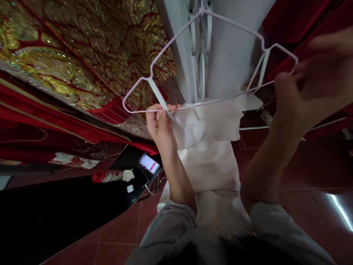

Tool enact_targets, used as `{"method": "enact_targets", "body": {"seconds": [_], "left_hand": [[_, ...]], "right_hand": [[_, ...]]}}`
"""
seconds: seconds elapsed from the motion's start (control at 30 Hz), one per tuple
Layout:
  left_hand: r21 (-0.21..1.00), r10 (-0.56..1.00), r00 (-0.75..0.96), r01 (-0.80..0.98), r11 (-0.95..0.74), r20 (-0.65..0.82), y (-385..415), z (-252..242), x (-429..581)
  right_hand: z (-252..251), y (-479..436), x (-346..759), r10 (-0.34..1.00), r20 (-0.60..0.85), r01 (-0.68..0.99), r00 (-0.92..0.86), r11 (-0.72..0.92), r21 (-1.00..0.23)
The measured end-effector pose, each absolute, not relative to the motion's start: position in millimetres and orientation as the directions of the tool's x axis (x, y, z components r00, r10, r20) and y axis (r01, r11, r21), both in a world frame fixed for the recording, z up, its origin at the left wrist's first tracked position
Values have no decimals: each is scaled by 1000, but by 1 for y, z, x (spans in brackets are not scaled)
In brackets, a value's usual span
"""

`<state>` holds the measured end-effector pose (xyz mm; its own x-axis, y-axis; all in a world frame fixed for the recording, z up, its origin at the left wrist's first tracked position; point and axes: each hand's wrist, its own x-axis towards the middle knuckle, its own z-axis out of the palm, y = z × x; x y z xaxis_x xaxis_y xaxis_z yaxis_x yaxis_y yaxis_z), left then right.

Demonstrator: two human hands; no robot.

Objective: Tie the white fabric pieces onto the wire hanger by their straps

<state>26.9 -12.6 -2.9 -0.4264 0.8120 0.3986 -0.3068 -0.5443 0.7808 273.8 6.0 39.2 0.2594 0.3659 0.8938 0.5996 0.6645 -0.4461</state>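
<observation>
A thin pale-pink clothes hanger (176, 38) spans the upper middle, with a white strap looped over each shoulder notch. My left hand (162, 123) pinches its bottom bar together with the left strap (157, 94). At the hanger's right end, my right hand (293, 95) has its thumb and a finger closed around the wire; its other fingers are raised and smeared by motion. The right strap (264, 68) hangs beside that hand, untouched. Below the bar drapes a white garment (209, 121), its lower part spreading down in front of my body.
Red and gold sequinned garments (91, 48) hang on the left, and dark red cloth (286, 22) on the right. A black table (68, 213) at lower left bears a phone (149, 163), a red-capped bottle (107, 176) and a small white case (130, 188). The floor (303, 176) is red tile.
</observation>
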Motion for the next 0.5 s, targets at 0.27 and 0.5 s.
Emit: {"method": "enact_targets", "body": {"seconds": [0.27,0.5], "left_hand": [[825,753,-508,-134,-549,419,-17,-8,21],[929,898,-237,128,-348,370,-51,20,-5]], "right_hand": [[-24,-14,206,773,634,319,38,592,-741],[-31,-5,217,757,653,343,29,606,-718]]}}
